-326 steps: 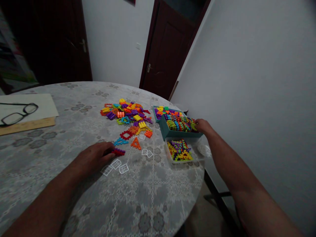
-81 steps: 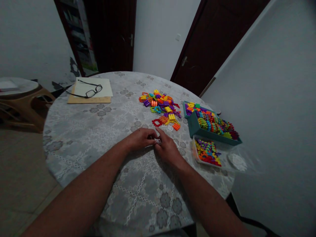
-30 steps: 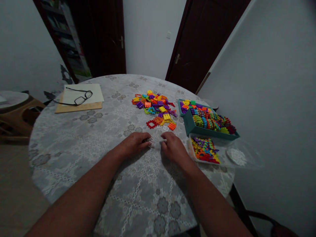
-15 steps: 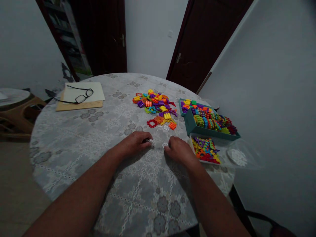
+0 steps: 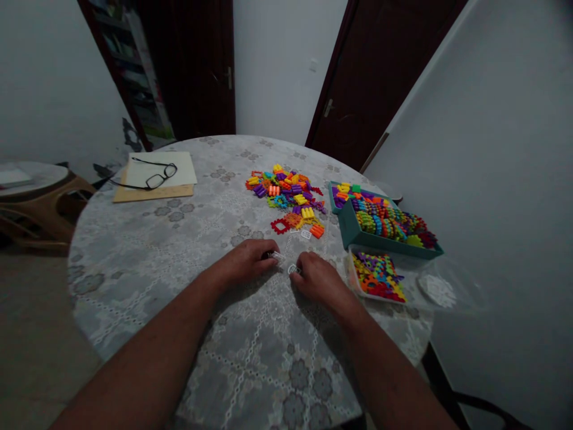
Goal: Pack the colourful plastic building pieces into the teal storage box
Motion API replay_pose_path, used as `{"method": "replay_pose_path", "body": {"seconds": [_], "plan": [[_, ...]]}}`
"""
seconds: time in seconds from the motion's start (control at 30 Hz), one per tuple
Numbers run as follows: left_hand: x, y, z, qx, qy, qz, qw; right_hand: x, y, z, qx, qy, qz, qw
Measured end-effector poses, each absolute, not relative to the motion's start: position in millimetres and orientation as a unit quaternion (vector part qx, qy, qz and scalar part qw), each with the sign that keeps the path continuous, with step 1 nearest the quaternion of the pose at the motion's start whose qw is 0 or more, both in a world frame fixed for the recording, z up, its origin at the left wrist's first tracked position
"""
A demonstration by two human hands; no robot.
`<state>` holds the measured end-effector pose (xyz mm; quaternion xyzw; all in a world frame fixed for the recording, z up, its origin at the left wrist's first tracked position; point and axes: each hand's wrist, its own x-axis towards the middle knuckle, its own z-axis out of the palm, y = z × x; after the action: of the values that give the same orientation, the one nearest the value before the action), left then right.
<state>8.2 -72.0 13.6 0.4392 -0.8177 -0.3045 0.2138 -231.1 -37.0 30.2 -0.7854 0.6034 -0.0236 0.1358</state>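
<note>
Between the thumb and fingers of my left hand is a small white plastic piece with openings in it. My right hand pinches a similar white plastic piece. The two pieces face each other a short way apart, just above the patterned tablecloth. Beyond my hands lies a loose pile of bright plastic building pieces. At its near edge are a red frame-shaped piece, an orange ribbed piece and another white piece.
To the right stand a teal box of pieces in rows and a clear tub of mixed pieces. A plastic bag of white pieces lies beyond the tub. Glasses rest on paper at the left.
My right hand has moved slightly left and nearer my left hand, bringing its white piece closer to the other. The whole view has shifted a little.
</note>
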Motion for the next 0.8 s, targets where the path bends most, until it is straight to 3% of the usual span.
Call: {"method": "replay_pose_path", "body": {"seconds": [0.2,0.3,0.7,0.8], "plan": [[7.8,-70.6,15.0,0.426,-0.821,-0.317,0.209,-233.5,-47.0,18.1,-0.782,0.561,-0.163,0.216],[6.6,-72.0,11.4,0.432,-0.827,-0.300,0.201,-229.1,-52.6,12.4,-0.780,0.541,-0.234,0.212],[8.7,-77.5,-1.6,0.424,-0.833,-0.286,0.211,-211.9,-49.4,-7.2,-0.770,0.462,-0.340,0.278],[10.2,-78.5,-3.6,0.433,-0.836,-0.263,0.211,-216.7,-59.0,-9.5,-0.769,0.486,-0.347,0.228]]}}
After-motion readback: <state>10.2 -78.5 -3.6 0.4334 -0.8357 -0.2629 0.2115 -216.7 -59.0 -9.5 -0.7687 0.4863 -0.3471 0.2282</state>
